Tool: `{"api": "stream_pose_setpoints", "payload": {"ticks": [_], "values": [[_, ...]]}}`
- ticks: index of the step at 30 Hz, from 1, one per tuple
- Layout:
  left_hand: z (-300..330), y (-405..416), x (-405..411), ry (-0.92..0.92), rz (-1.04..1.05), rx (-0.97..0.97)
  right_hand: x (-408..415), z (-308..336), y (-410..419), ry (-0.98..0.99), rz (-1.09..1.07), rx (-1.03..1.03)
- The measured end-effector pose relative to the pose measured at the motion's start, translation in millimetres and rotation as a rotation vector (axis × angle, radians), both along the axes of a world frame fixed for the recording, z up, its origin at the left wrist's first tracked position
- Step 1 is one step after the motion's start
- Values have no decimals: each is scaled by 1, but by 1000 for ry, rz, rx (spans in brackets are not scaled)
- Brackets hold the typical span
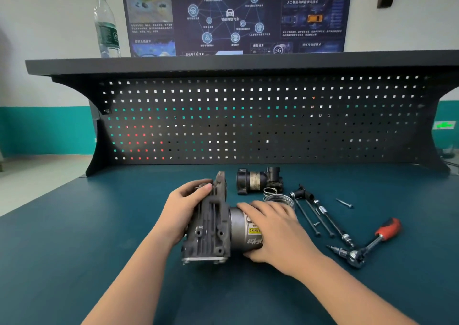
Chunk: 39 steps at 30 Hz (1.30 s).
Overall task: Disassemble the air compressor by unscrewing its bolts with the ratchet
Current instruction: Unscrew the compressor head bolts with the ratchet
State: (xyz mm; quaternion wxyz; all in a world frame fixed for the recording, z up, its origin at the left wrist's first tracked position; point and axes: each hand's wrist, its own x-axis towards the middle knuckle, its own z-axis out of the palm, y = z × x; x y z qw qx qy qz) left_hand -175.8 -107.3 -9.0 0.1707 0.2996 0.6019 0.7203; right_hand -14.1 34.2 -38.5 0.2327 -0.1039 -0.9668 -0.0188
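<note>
Head view, wide angle, looking down on the teal bench. Air compressor lies on its side at bench centre, directly ahead of the person. Long axis runs roughly 9 to 3 o'clock: dark cast housing at the 9 o'clock end, silver motor can with yellow warning label at the 3 o'clock end.

Left hand: wrapped over the housing's far upper edge, thumb and fingers curled on the casting, grasping it. Right hand: laid over the motor can, fingers spread and curved around it, thumb underneath at the near side; grasping the can. Both hands are on the unit, one at each end of the axis.

Ratchet, red-and-black handle, lies untouched at about 3 o'clock from the compressor, head toward the person, handle pointing away to 1 o'clock. Right hand is clearly the nearer one to it; left is well apart, across the unit.

Already removed, judging by layout: two long bolts lying side by side between compressor and ratchet, a small screw farther out, a spring, and a black cylindrical subassembly at 12 to 1 o'clock.

Judgement: the hands seem set to separate housing from can along the axis, or to turn the unit and expose the remaining bolts.
</note>
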Motion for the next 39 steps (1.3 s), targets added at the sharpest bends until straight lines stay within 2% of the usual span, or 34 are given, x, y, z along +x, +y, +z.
{"api": "stream_pose_setpoints", "payload": {"ticks": [3,8,13,19,20,22,24,26,27,29,31,32,35,37,39], "values": [[-3,5,0,4,-10,19,2,-2,5,0,-17,-7],[-14,17,2,174,84,-79,11,2,23,26,-106,-109],[-20,21,6,25,106,-32,16,2,31,38,-62,-220],[-20,23,13,158,310,-220,17,0,33,11,-141,-223],[-17,19,15,208,256,-202,18,1,33,-1,-137,-220],[-10,6,17,363,-45,-273,24,5,34,46,-160,-238],[-8,-3,20,627,-300,-545,35,13,41,275,-314,-317],[-9,-5,25,776,-316,-694,55,20,61,515,-658,-501],[-10,-3,27,793,-270,-690,68,23,73,529,-838,-631],[-12,1,33,837,-177,-632,93,22,93,331,-1062,-840],[-14,5,34,862,-120,-605,104,19,101,31,-1080,-897],[-16,7,35,861,-106,-605,103,17,103,-52,-1082,-897],[-18,15,40,832,-70,-605,94,15,105,-132,-1131,-877],[-18,21,44,821,-51,-611,92,13,106,-194,-1128,-925],[-17,25,45,809,-50,-611,96,4,111,-153,-1061,-1025]]}}
